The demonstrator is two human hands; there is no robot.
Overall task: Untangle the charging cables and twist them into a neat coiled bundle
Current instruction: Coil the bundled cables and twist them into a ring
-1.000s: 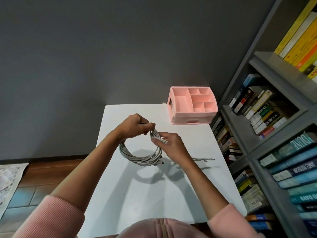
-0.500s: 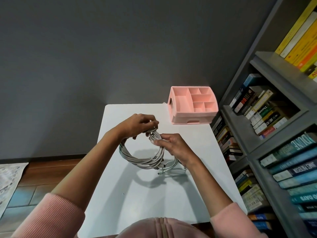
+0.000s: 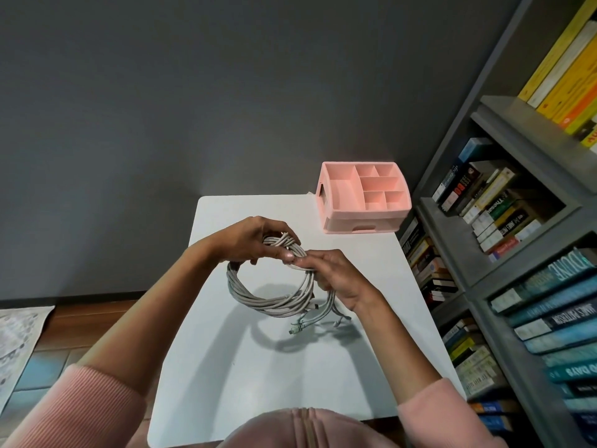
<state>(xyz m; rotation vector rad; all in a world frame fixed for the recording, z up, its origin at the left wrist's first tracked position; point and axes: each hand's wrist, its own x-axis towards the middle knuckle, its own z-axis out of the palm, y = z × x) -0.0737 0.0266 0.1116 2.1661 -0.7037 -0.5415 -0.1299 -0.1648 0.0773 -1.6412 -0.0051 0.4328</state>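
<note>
Several pale grey, round-sheathed charging cables [image 3: 258, 303], gathered into one loose ring and held just above the matte white rectangular table [image 3: 258, 367], mid-table. Gripped at 12 o'clock of the ring by the left hand [image 3: 255, 239], fingers curled over a spot where strands twist across the bundle. Pinched at 2 o'clock by the right hand [image 3: 336, 276], thumb and fingertips pressed together on the strands, close against the left thumb. Compared with a second ago: loose cable tails [image 3: 315, 316] no longer stretched flat toward 3 o'clock, now drawn in and dangling under the right palm at 5 o'clock of the ring, small plug ends near the tabletop. At 1 o'clock on the table, well apart, smooth pink plastic organiser box [image 3: 365, 218] with open square compartments. At 3 o'clock, grey shelving [image 3: 504, 253] packed with glossy book spines. Ribbed pink knit sleeves [image 3: 97, 402] on both forearms.
</note>
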